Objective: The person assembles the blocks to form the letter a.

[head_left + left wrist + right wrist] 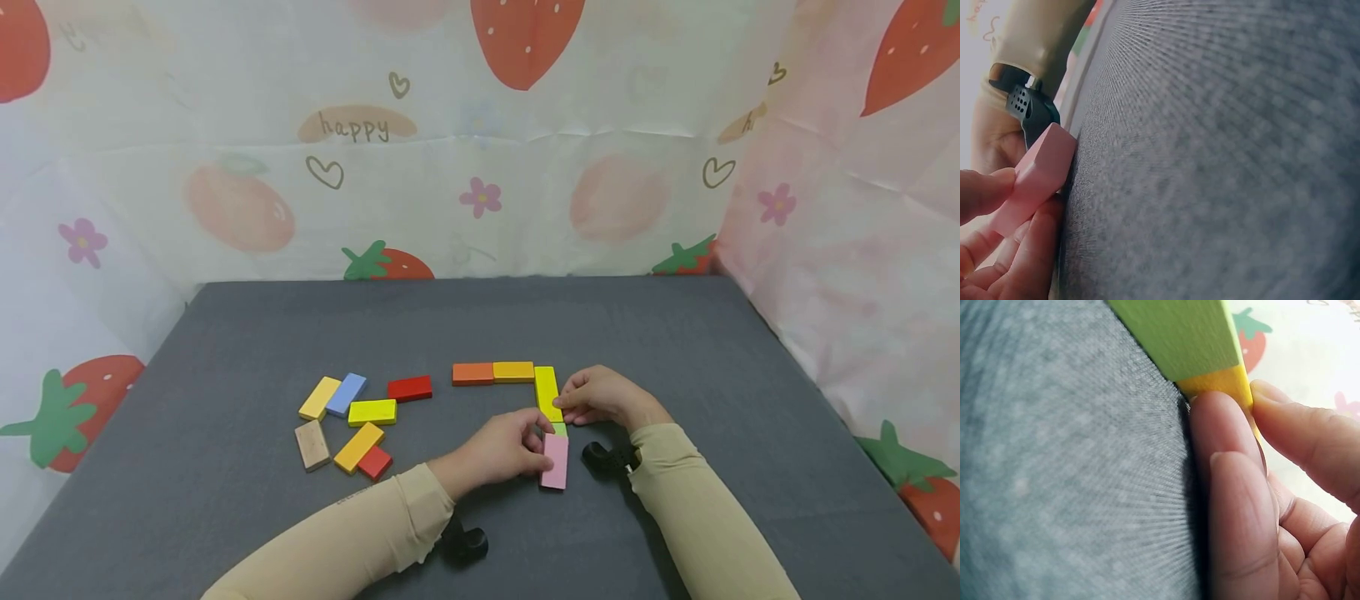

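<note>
My left hand (501, 447) pinches a pink block (554, 462) between thumb and fingers. In the left wrist view that pink block (1038, 178) is tilted close over the dark cloth. A light green block (560, 429) shows partly between the pink block and a long yellow block (547, 392). My right hand (606, 397) grips the yellow block at its right side. In the right wrist view its thumb (1297, 431) meets the upper edge of the yellow block (1213, 380), and its fingers are along the side. The green block (1179, 334) adjoins the yellow one there.
An orange block (472, 374) and an amber block (513, 372) lie end to end, leading to the yellow block's far end. Left of them are a red block (410, 388) and several loose coloured blocks, including a blue block (346, 395) and a plain wooden block (312, 445).
</note>
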`<state>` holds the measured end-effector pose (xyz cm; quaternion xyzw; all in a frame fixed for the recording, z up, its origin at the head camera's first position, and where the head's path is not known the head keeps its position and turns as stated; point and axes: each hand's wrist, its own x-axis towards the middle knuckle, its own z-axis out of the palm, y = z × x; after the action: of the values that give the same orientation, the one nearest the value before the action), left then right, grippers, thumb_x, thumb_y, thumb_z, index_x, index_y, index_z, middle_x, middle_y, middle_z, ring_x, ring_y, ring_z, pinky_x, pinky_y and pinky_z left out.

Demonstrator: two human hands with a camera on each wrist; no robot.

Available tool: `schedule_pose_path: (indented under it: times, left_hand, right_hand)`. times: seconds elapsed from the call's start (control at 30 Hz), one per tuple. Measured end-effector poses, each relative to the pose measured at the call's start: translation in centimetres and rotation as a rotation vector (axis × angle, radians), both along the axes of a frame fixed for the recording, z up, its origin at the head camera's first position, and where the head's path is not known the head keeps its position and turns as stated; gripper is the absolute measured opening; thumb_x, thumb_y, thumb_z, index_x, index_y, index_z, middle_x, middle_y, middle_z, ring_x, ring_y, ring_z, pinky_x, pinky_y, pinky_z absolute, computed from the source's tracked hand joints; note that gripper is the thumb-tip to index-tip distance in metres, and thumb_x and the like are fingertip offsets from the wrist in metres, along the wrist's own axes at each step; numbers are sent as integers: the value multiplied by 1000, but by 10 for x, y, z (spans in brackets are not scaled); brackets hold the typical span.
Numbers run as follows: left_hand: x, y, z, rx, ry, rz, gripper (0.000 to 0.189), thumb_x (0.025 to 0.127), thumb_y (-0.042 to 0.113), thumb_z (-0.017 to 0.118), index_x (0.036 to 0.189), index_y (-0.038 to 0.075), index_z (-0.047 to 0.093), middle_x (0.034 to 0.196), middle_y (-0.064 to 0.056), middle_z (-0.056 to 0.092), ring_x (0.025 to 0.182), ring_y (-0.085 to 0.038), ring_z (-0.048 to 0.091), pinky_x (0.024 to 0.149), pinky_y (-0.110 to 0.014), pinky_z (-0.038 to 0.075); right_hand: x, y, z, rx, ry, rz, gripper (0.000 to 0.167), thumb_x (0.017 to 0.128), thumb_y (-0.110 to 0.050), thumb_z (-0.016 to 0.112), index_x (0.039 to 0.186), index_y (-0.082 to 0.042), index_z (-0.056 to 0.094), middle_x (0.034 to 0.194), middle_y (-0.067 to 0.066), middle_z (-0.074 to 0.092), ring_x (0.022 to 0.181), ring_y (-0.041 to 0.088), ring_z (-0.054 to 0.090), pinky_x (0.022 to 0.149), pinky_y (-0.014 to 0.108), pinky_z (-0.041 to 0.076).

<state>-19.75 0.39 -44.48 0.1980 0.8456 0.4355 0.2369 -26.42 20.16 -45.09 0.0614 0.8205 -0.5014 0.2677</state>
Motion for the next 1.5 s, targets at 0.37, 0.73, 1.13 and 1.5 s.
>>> schedule_pose_path:
  times: [0.37, 0.73, 1.13, 1.5]
  left_hand:
    - [5, 2, 2, -33, 23, 33, 33, 72, 21, 78, 93, 17, 52, 70, 4, 59, 61, -13, 52, 54, -25, 43]
    - [5, 4, 0, -40, 40, 48, 33, 70, 23, 79, 90, 17, 54, 69, 3, 57, 60, -13, 51, 53, -24, 42]
    - [7, 5, 0, -42, 34, 43, 33, 69, 23, 80, 87, 15, 54, 67, 2, 57, 59, -13, 51, 52, -24, 41]
    - [8, 6, 0, -96, 67, 33, 31, 69, 25, 80, 79, 14, 53, 63, 2, 55, 55, -13, 49, 48, -23, 36]
  right_hand:
    - [1, 0, 3, -21, -4, 7, 16, 79, -18, 71, 80, -3, 66, 68, 6, 64, 58, 13, 61, 57, 25, 51]
    - [0, 1, 2, -27, -5, 16, 16, 79, -18, 71, 80, -3, 65, 68, 6, 64, 58, 13, 60, 57, 25, 51]
    - [0, 1, 3, -31, -18, 10, 16, 78, -17, 72, 80, -3, 65, 67, 6, 64, 57, 13, 60, 57, 25, 51]
    - [0, 1, 3, -28, -23, 14, 16, 78, -19, 72, 80, -4, 66, 68, 5, 64, 57, 12, 60, 57, 24, 51]
